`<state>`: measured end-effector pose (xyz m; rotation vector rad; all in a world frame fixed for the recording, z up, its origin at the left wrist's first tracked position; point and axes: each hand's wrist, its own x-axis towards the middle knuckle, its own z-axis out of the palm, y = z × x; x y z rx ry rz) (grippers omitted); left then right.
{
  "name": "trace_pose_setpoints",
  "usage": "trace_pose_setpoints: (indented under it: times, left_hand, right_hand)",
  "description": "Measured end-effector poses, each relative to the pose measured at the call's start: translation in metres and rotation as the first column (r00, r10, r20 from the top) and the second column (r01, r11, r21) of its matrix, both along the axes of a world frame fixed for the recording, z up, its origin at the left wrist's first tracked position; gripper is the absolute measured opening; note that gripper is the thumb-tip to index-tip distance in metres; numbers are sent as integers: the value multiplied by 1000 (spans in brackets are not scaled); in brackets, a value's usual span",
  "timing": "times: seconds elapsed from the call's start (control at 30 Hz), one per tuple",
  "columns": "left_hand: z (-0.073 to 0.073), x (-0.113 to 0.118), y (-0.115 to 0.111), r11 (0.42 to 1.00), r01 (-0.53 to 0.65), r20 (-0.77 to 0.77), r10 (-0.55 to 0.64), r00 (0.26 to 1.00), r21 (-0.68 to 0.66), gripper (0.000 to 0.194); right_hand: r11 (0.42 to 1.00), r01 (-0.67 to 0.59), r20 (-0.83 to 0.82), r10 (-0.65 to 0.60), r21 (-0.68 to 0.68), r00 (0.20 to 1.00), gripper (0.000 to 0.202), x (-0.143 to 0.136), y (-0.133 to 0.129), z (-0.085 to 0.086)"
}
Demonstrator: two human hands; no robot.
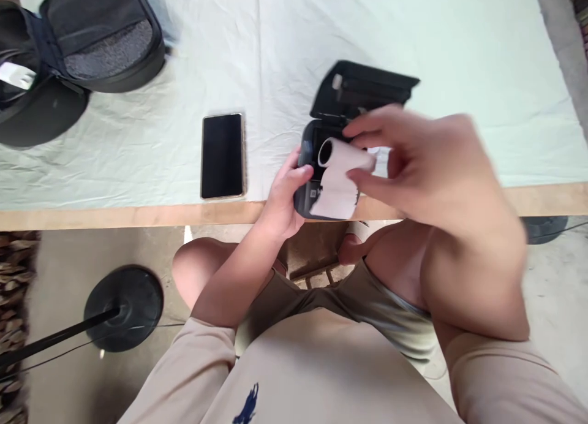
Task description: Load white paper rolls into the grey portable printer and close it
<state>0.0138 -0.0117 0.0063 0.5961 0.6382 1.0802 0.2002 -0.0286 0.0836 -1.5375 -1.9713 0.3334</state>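
A dark portable receipt printer (304,198) is held over the table's front edge, its black lid (362,87) swung up. My left hand (287,194) wraps around its left side, the thumb resting on the body. Between the thumb and fingers of my right hand (413,160) is a small white paper roll (342,156), at the open compartment. The roll's loose end hangs down over the printer's front, with a ragged edge. Whether the roll touches the compartment floor I cannot tell. My right hand hides the roll's right end and is slightly blurred.
A phone (223,156) with a dark screen lies left of the printer. At the far left sits an unzipped black case (110,44) with a white plug (17,75) in it. The table's wooden front edge (220,214) runs before my lap. A round black stand base (124,307) is on the floor.
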Motion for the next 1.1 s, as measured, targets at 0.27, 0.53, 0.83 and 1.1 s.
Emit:
trace_pose_setpoints:
  times: [0.27,0.53,0.83,1.1]
  left_hand:
    - [-6,-4,12,990,-93,17,95,995,-105,26]
    - [-2,-3,12,983,-135,38,140,989,-127,26]
    - [-5,-3,11,986,-132,-8,132,991,-103,23]
    - [-3,-2,11,991,-108,46,111,993,-74,31]
  right_hand:
    - [976,196,-760,-201,-98,619,26,69,26,-47]
    - [989,147,-370,-144,-19,918,36,83,35,-94]
    - [941,242,-12,-246,235,969,40,46,0,-61]
    - [993,87,36,-90,76,995,49,7,18,-95]
